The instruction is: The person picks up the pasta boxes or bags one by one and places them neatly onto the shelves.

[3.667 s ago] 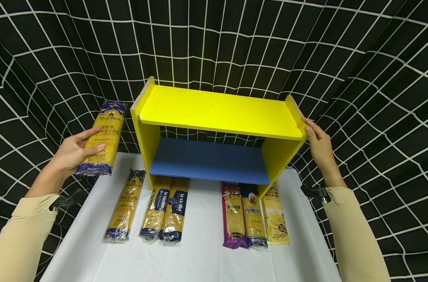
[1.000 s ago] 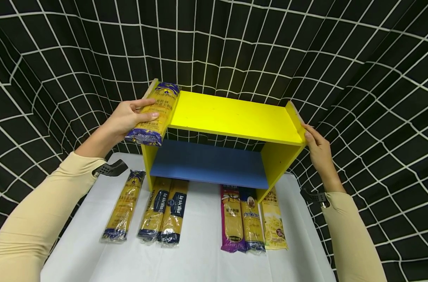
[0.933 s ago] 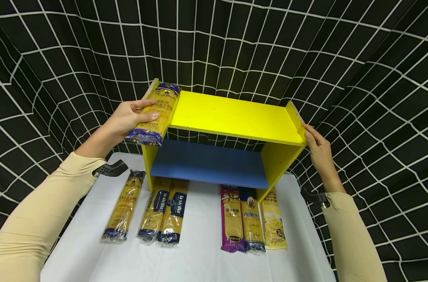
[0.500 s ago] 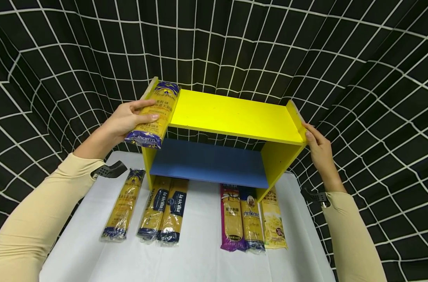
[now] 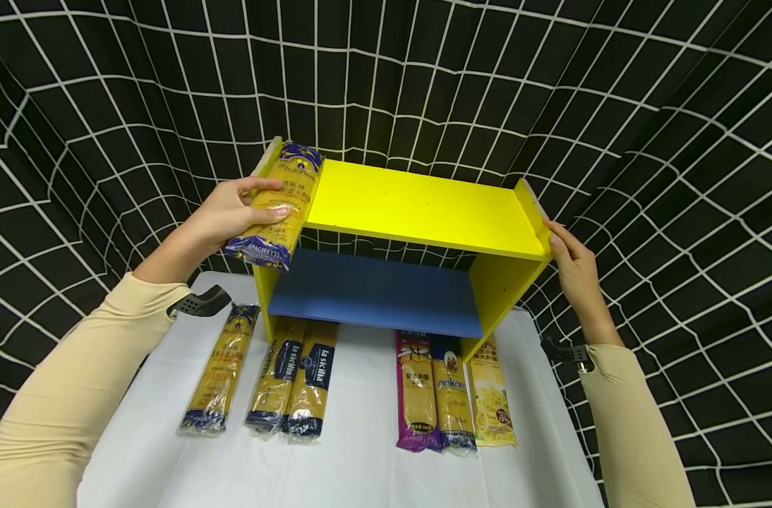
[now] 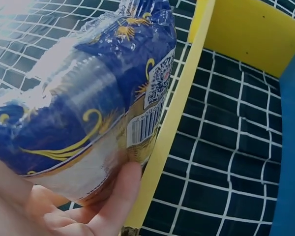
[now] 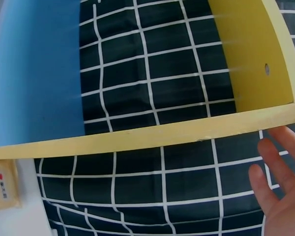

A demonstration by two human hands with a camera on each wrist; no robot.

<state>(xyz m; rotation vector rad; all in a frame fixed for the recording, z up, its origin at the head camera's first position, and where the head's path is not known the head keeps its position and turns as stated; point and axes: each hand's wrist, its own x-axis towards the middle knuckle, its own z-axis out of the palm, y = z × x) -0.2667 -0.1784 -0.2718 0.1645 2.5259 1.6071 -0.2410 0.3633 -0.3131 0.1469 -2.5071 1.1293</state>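
Note:
My left hand (image 5: 224, 210) grips a yellow-and-blue packet of spaghetti (image 5: 291, 185) at the left end of the yellow top board of a small shelf unit (image 5: 418, 204). The packet lies against the left side panel, and its lower end sticks out past the board's front edge. From the left wrist, its blue end (image 6: 73, 113) is seen close up, with thumb and fingers round it. My right hand (image 5: 573, 268) touches the outside of the right side panel. In the right wrist view its fingers (image 7: 270, 160) are fairly straight, at the panel's edge.
A blue lower shelf (image 5: 376, 289) spans the unit. On the white-covered table (image 5: 360, 466) lie a spaghetti packet (image 5: 221, 370) at left, two la sicilia packets (image 5: 310, 381), and at right a purple packet (image 5: 418, 395), an ankara packet (image 5: 454, 406) and a yellow packet (image 5: 492, 402). Black gridded cloth surrounds everything.
Since the earliest frame, my left hand has brought the spaghetti packet rightward from beside the unit onto the top board's left end. Over the last second both hands stay nearly still.

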